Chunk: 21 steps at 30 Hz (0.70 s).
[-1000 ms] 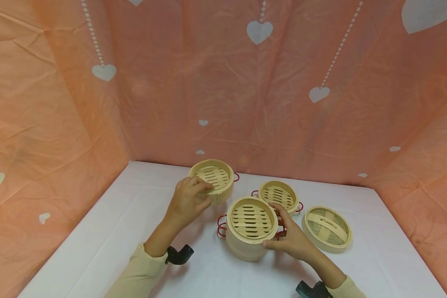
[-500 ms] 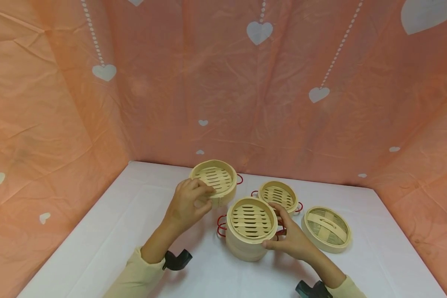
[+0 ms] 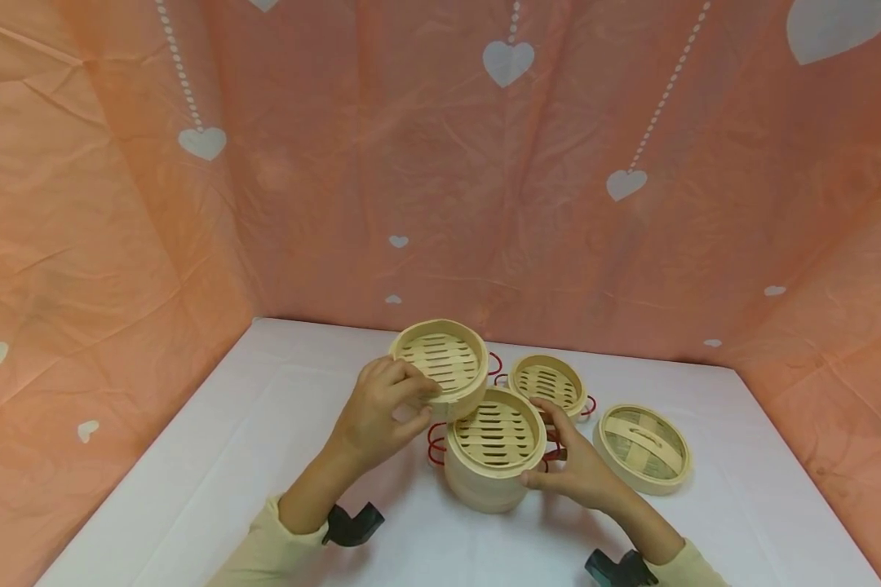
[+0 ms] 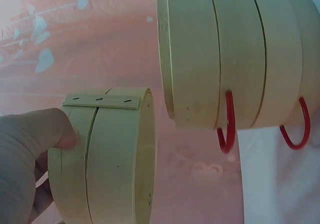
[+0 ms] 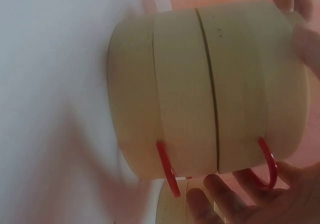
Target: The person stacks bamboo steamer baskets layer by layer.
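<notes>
My left hand (image 3: 374,416) pinches the wall of a round bamboo steamer basket (image 3: 470,399) with a slatted floor. In the left wrist view, a stapled strip crosses the wall of this held basket (image 4: 112,159). It hangs over the back left of a stack of bamboo steamer baskets (image 3: 484,491), overlapping its rim in the head view. Around the right side of that stack curls my right hand (image 3: 580,473), thumb in front and fingers behind. Red loop handles stick out from the stack, one of them beside the right fingers (image 5: 225,199) in the right wrist view.
Behind the stack stands a smaller steamer basket (image 3: 546,383) with red handles. A woven bamboo lid (image 3: 644,448) lies to the right. The white tabletop (image 3: 213,456) is walled in by pink cloth (image 3: 338,204) printed with white hearts.
My left hand has carried its basket to the right and nearer, from behind-left of the stack to over its back edge. The right hand and the stack have stayed in place.
</notes>
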### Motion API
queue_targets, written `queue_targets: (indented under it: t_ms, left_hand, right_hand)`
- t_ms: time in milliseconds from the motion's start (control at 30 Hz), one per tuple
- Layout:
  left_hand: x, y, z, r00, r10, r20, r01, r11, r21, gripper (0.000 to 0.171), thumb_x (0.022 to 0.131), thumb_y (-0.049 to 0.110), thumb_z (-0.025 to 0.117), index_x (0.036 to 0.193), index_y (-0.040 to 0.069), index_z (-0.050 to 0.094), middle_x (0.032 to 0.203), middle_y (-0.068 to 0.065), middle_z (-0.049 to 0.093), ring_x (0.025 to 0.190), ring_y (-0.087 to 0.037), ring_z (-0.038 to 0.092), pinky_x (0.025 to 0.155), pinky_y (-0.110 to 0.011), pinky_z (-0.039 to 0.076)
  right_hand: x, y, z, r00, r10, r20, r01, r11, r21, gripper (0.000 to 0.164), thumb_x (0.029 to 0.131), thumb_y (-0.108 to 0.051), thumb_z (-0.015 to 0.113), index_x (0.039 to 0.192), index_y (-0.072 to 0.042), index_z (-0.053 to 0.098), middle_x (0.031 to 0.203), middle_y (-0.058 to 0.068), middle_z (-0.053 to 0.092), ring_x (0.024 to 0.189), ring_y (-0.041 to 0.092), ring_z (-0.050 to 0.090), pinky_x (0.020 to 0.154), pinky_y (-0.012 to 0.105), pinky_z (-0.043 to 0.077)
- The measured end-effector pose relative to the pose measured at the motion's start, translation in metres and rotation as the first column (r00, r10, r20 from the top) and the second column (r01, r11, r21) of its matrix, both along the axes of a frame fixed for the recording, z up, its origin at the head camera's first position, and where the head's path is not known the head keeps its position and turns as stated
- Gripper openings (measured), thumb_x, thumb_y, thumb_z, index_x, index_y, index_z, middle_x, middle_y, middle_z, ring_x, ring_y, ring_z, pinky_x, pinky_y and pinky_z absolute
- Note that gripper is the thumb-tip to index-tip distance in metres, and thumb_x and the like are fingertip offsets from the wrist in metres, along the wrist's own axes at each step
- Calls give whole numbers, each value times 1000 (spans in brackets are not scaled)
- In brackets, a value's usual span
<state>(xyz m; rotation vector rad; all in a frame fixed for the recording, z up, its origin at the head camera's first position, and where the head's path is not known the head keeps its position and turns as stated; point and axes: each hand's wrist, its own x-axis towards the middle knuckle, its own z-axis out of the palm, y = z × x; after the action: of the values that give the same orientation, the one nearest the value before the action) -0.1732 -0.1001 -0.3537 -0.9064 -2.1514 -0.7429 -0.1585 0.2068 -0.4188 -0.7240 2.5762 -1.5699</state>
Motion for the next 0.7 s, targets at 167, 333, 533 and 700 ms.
queue_targets:
  t_ms: [167,333,533,700]
  left_hand:
    - [5,4,2,1000,-26,-5,26,1000,-6,23,70,10,73,92,16,73,90,3,61,95,-19,56,97,-45,42]
    - [9,10,3,998,-55,-15,55,998,-8,23,69,11,74,92,16,73,89,4,61,93,-16,57,98,-44,41]
    - [15,16,4,996,-85,-8,85,996,-17,24,70,11,74,93,17,73,89,6,60,89,-12,54,99,-43,41]
    - [17,22,2,994,-108,-30,107,994,-27,23,71,12,74,93,18,72,89,7,59,85,-10,52,96,-41,42]
  right_hand:
    - [0,1,0,1000,-7,7,7,1000,-8,94,72,-16,82,148,-8,27,130,19,51,105,7,56,77,29,50]
    - [1,1,2,1000,-12,9,12,1000,-13,93,72,-16,82,147,-7,28,131,20,51,105,9,57,78,31,52]
    - [1,2,2,1000,-7,7,7,1000,-16,92,73,-16,82,147,-6,29,132,20,51,108,11,57,78,31,52]
    - [1,3,0,1000,-7,8,7,1000,-15,90,73,-16,82,147,-13,30,133,19,50,111,15,57,79,32,52]
